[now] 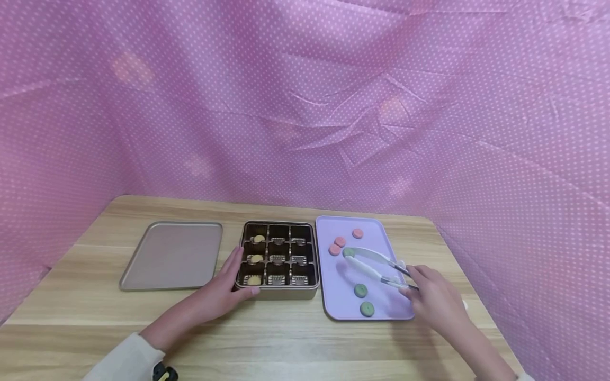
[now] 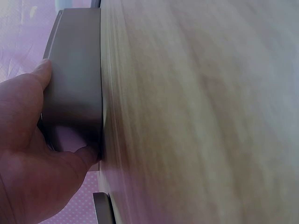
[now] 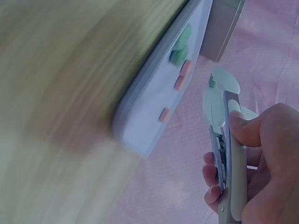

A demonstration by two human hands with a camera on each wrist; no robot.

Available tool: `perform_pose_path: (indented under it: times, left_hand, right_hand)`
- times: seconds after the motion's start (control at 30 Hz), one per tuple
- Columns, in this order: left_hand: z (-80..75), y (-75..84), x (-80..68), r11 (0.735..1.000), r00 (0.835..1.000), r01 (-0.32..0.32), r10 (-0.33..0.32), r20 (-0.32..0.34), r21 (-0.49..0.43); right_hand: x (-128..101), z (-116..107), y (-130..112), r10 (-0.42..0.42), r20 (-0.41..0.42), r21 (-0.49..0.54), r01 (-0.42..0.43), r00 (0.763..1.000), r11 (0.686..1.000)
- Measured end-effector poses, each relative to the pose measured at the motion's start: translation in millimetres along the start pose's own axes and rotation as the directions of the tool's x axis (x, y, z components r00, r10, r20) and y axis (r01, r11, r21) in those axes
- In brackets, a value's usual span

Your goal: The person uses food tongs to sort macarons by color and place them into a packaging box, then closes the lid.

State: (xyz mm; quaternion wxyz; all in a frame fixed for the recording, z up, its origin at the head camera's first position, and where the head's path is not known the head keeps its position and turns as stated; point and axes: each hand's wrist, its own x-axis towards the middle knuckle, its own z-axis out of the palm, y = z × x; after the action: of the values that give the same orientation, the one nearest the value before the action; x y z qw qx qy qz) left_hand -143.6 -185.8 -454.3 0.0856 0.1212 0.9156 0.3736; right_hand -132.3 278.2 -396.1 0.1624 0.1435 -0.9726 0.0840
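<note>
My left hand point(image 1: 222, 293) holds the near left corner of a bronze tin box point(image 1: 288, 292). Its fingers lie along the left side, the thumb at the front. Inside is a divided dark insert, with one round yellow cookie point(image 1: 256, 259) in each compartment of the left column. My right hand point(image 1: 436, 299) grips tongs point(image 3: 236, 163) with pale, broad heads. Between their tips is a green cookie point(image 3: 211, 81), above the lilac tray point(image 1: 333, 286). Two more green cookies point(image 1: 360, 290) lie near the tray's front, and three pink cookies point(image 1: 357, 233) towards its back.
A flat bronze lid point(image 1: 173, 256) lies left of the box on the wooden table point(image 1: 267, 344). The lilac tray stands close to the box's right side. Pink dotted cloth point(image 1: 305, 116) hangs behind the table and along both sides.
</note>
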Motion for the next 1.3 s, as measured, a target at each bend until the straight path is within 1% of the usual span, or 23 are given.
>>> perform_pose_path:
  times: [0.1, 0.3, 0.57, 0.73, 0.97, 1.07, 1.3]
  left_hand:
    - [-0.4, 0.1, 0.2, 1.0, 1.0, 0.006, -0.006, 0.002, 0.006]
    - [-0.8, 0.5, 0.2, 1.0, 1.0, 0.014, -0.014, 0.011, 0.002]
    - [-3.3, 0.7, 1.2, 1.0, 1.0, 0.012, -0.011, 0.015, -0.006]
    - [-4.9, 0.5, 1.9, 1.0, 1.0, 0.009, -0.009, 0.016, -0.004]
    - [-5.4, -0.5, 2.9, 1.0, 1.0, 0.014, -0.014, 0.02, -0.006]
    - [-5.1, -0.8, 3.6, 1.0, 1.0, 0.016, -0.016, 0.022, -0.004]
    - [-6.1, -0.2, 3.6, 1.0, 0.999, 0.02, -0.02, 0.029, -0.005]
  right_hand:
    - [5.6, 1.9, -9.5, -0.017, -0.017, 0.014, 0.018, 1.0, 1.0]
    - [14.7, 3.5, -28.8, -0.08, -0.05, 0.052, 0.082, 0.996, 0.995]
    - [17.5, 4.9, -55.6, -0.116, 0.001, 0.088, 0.115, 0.993, 0.989]
    - [19.7, 9.7, -69.8, -0.18, -0.031, 0.077, 0.182, 0.983, 0.98]
    - [27.6, 16.0, -84.7, -0.265, -0.076, 0.061, 0.269, 0.961, 0.961]
    - [30.7, 17.8, -90.4, -0.28, -0.067, 0.062, 0.284, 0.958, 0.957]
    - [35.9, 20.4, -99.3, -0.285, -0.051, 0.07, 0.288, 0.957, 0.955]
